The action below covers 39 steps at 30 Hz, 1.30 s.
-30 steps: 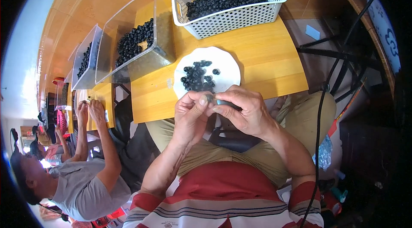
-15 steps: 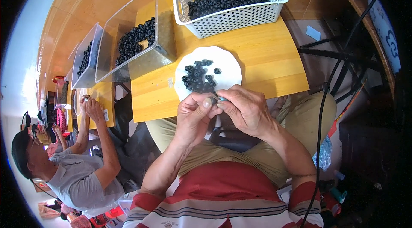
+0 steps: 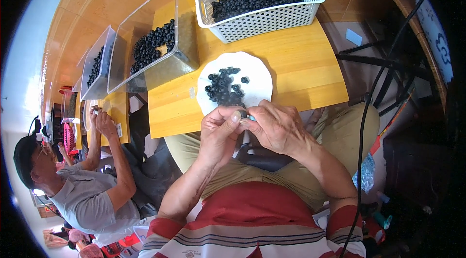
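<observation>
Just beyond my lap, at the near rim of a white scalloped plate (image 3: 259,76), my two hands meet. My left hand (image 3: 221,129) pinches one blueberry (image 3: 243,113) between thumb and fingers. Against that berry, my right hand (image 3: 276,127) grips a small light-blue tool (image 3: 251,118); the fingers cover most of it, so its shape is unclear. A loose cluster of dark blueberries (image 3: 223,83) lies on the left part of the plate, with a single one (image 3: 244,80) apart to the right.
A white perforated basket (image 3: 269,22) of blueberries stands at the table's far edge. Left of it is a clear plastic bin (image 3: 165,71) holding more. A co-worker (image 3: 92,195) sits at the left, hands at another table. A black cable (image 3: 361,151) hangs at my right.
My right hand has shifted and turned slightly, with the light-blue tool now lower against the berry. My left hand stays nearly still. The co-worker's head has moved a little.
</observation>
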Tool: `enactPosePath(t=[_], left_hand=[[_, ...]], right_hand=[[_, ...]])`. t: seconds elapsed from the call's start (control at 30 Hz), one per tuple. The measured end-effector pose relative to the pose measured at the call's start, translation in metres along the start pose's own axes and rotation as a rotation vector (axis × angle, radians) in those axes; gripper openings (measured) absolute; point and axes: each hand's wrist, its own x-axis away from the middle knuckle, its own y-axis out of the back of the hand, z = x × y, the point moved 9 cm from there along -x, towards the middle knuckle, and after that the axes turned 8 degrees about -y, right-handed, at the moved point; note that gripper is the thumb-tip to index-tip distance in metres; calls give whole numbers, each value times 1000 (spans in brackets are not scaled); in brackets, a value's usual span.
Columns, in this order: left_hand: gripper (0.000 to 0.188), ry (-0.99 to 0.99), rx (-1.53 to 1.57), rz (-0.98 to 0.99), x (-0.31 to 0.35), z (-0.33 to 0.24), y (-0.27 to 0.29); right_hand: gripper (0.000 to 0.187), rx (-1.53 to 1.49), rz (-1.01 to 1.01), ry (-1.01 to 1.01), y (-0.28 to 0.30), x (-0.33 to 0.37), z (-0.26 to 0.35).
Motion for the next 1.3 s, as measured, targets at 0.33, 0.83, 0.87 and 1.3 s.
enactPosePath(t=[0.33,0.83,0.87,1.3], left_hand=[[12,-28,32,-20,0,-3,-4],[10,-39,-49,-16,-5,-9,-19],[10,-66,-97,-28,-7,-13,-20],[19,-486,-1082,117,-171,-88,-115]], right_hand=[[22,-197,-48,-36,5,-2,-8],[25,-186,-3,-27,10,0,-9],[25,-215,-14,-35,11,0,-11],[18,-262,-142,-112,25,-1,-37]])
